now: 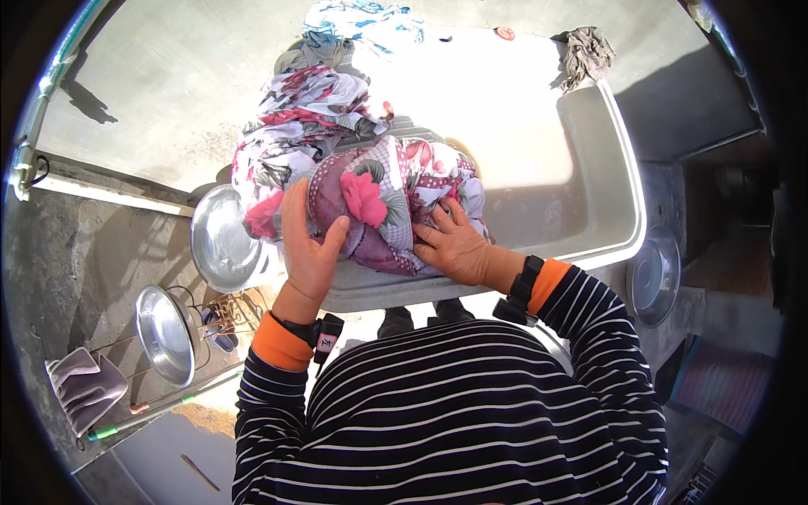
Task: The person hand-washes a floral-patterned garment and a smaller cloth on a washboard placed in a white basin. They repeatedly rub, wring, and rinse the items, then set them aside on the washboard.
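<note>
A bundle of floral cloth (369, 202), white, pink and mauve with dotted bands, lies heaped on the ribbed washboard part (353, 284) of a laundry sink in front of me. My left hand (309, 246) is at the bundle's left side, fingers raised and thumb apart; whether it touches the fabric I cannot tell. Palm down, my right hand (459, 246) rests on the bundle's right side with its fingers spread over the folds. More floral fabric (297, 126) trails up and left from the bundle onto the pale ledge.
Water stands in the sink basin (615, 126) at right. A crumpled grey rag (587, 55) lies at its far corner, and blue-white cloth (360, 25) at the back. Metal basins (224, 237) (165, 334) stand at left, another basin (653, 278) at right. A dustpan (85, 391) is lower left.
</note>
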`<state>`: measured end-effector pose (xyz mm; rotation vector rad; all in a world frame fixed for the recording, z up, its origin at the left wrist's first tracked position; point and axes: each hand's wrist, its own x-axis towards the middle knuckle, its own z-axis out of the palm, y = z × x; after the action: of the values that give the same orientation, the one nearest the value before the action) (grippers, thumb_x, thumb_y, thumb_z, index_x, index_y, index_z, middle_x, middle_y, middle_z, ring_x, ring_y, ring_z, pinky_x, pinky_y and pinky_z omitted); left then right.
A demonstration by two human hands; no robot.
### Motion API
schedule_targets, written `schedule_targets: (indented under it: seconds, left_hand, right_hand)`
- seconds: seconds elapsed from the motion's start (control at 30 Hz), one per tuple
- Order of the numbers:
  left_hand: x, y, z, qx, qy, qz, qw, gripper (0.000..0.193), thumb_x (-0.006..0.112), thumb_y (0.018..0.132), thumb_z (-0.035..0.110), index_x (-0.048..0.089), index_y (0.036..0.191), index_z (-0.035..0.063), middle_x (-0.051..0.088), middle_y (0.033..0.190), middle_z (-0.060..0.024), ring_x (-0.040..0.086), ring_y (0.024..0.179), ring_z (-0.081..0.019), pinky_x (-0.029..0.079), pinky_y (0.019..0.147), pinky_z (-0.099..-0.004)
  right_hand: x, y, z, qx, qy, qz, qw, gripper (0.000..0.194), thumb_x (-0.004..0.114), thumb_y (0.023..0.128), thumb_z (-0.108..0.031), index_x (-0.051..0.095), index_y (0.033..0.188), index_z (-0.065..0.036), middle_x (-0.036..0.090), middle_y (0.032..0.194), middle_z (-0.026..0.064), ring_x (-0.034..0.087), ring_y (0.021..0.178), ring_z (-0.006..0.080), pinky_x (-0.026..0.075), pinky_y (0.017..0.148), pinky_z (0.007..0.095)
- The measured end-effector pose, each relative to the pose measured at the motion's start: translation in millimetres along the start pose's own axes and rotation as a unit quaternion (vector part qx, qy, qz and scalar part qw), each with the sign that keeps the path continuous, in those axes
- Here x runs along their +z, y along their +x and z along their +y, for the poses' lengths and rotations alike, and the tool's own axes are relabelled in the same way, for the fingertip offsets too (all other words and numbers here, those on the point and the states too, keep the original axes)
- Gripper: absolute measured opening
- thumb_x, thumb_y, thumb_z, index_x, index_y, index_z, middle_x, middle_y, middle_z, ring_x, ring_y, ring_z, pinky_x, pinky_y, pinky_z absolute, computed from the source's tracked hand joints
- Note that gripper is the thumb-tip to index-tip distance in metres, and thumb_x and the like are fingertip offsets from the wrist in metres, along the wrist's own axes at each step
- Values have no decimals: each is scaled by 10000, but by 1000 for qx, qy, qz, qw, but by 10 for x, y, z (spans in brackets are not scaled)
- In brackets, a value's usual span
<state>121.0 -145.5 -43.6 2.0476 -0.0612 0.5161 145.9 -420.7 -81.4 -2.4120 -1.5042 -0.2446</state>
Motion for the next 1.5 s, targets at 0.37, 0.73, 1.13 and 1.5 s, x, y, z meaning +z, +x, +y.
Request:
schedule_targets:
  seconds: [0.37, 0.73, 1.13, 1.5]
  left_hand:
    - [550, -334, 26, 192, 318, -316, 873, 407, 690, 733, 196, 665, 1108, 42, 493, 1351, -201, 473, 1236, -379, 383, 1040, -485]
    - [648, -347, -120, 107, 205, -491, 840, 210, 558, 829, 127, 698, 951, 28, 641, 985, -191, 663, 898, -354, 543, 759, -450]
    - [885, -283, -517, 12, 163, -476, 864, 206, 556, 830, 117, 647, 1010, 75, 687, 899, -182, 689, 810, -381, 553, 695, -480]
    - [1056, 3, -579, 96, 261, -411, 868, 187, 550, 837, 119, 712, 808, 29, 667, 898, -200, 685, 839, -365, 567, 736, -459]
  right_hand:
    - [-852, -120, 134, 107, 219, -42, 969, 300, 714, 801, -167, 702, 1096, -110, 640, 1133, 148, 538, 1139, 359, 458, 995, 490]
    - [-178, 59, 194, 5, 52, -140, 989, 129, 648, 705, -189, 687, 789, -99, 632, 871, 139, 622, 883, 348, 565, 666, 424]
    - [123, 302, 462, 11, 30, -194, 980, 72, 642, 671, -159, 702, 640, -137, 682, 700, 86, 687, 729, 312, 563, 602, 418]
    - [275, 528, 764, 65, -15, -137, 988, 85, 654, 652, -175, 716, 677, -123, 695, 803, 118, 657, 910, 327, 576, 673, 416]
